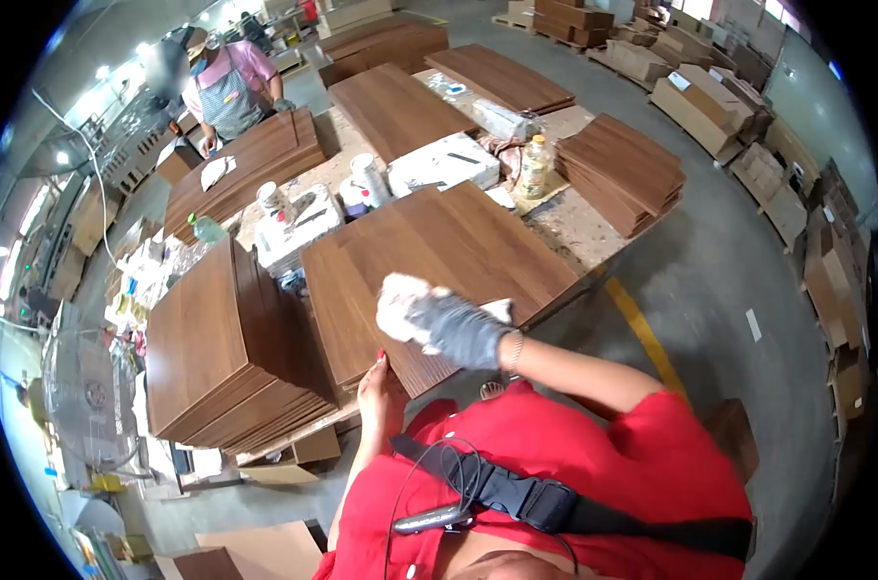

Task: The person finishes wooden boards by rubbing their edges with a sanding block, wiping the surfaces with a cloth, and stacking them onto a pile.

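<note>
A brown wood-grain panel [362,261] lies before me on the worktable, beside a second panel [502,246] of the same finish. My right hand [466,333], in a grey glove, is closed on a crumpled white cloth [400,304] and presses it against the panel near its front edge. My bare left hand [381,398] grips the panel's near edge, thumb showing on top and the other fingers mostly hidden.
Stacked panels stand left [197,338] and right [618,169]. Across the table are a clear bottle [535,169], white cups [369,176] and a white block [444,164]. A co-worker [231,92] stands at the far left. Cardboard stacks [700,106] line the right side.
</note>
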`<action>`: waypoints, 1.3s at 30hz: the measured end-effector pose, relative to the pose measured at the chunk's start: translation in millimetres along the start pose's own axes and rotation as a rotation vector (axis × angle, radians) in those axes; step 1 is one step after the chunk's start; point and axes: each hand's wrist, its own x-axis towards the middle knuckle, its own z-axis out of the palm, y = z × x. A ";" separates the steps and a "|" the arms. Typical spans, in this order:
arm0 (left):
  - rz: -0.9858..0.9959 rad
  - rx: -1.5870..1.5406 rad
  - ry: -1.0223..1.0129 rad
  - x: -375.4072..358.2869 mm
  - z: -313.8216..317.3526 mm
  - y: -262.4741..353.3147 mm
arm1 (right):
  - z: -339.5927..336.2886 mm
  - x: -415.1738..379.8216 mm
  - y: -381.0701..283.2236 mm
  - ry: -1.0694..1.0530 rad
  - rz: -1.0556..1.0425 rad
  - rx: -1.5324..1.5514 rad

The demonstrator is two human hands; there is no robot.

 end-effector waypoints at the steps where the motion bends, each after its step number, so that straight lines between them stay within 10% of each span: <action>1: -0.015 0.004 0.000 -1.4 -0.1 0.6 | -26.0 -14.5 7.5 0.024 0.133 -0.147; 6: -0.092 0.022 0.035 -1.6 0.0 6.9 | -14.2 -59.4 83.2 0.200 0.642 -0.325; 13: -0.018 0.101 0.018 -8.2 27.0 1.5 | 16.5 -65.2 -47.5 0.288 0.196 -0.340; 18: -0.014 0.275 -0.097 -8.8 5.6 12.3 | -20.5 -160.4 89.2 0.653 0.856 -0.112; 20: -0.111 0.258 -0.058 -12.8 11.8 20.4 | -30.7 -186.7 122.8 0.827 1.065 0.645; 27: -0.203 0.306 -0.202 -24.1 47.0 52.8 | -16.6 -175.4 120.8 1.166 0.831 1.016; 31: -0.225 -0.037 -0.353 -13.0 54.2 95.5 | -117.0 -136.6 106.1 1.192 0.550 0.767; 35: -0.208 -0.185 -0.302 -24.0 85.0 119.4 | -183.4 -91.3 87.6 1.203 0.353 -0.117; 39: -0.232 -0.222 -0.468 -28.6 104.2 122.9 | -185.4 -5.0 -45.8 0.958 0.136 -0.041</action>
